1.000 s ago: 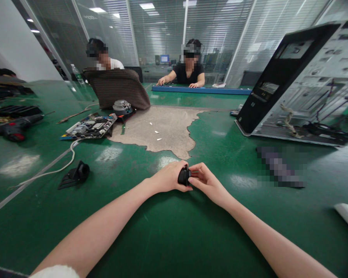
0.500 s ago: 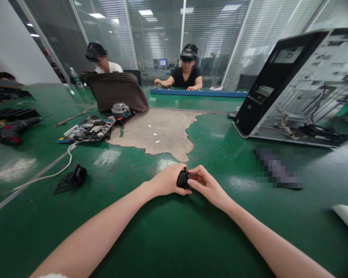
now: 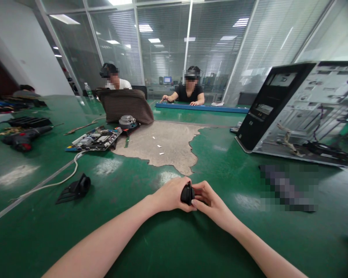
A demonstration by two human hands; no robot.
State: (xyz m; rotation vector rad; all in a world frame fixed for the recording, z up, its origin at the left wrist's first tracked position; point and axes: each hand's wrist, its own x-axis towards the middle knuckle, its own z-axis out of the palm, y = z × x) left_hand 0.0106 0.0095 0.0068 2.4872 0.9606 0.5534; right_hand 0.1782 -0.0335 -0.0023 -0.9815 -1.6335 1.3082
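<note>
Between my hands is a small black rounded part (image 3: pixel 186 194) with a rim; its exact kind cannot be made out. My left hand (image 3: pixel 171 194) wraps around it from the left, back of the hand facing up. From the right, the thumb and fingertips of my right hand (image 3: pixel 208 200) pinch the rim side of the same part. Both hands are just above the green tabletop (image 3: pixel 150 247). Left of them, apart from my forearm, lies a black plastic piece (image 3: pixel 77 189) with a round collar and a slatted base.
A circuit board (image 3: pixel 97 139), a silver-topped round part (image 3: pixel 127 121) and a brown textured panel (image 3: pixel 124 105) stand beyond on the left, near a power drill (image 3: pixel 26 137). An open computer case (image 3: pixel 292 112) is at right. Two people sit across, one at a blue bar (image 3: pixel 203 107).
The whole view has tilted up, so everything appears lower in the picture. My hands keep nearly the same hold on the black part.
</note>
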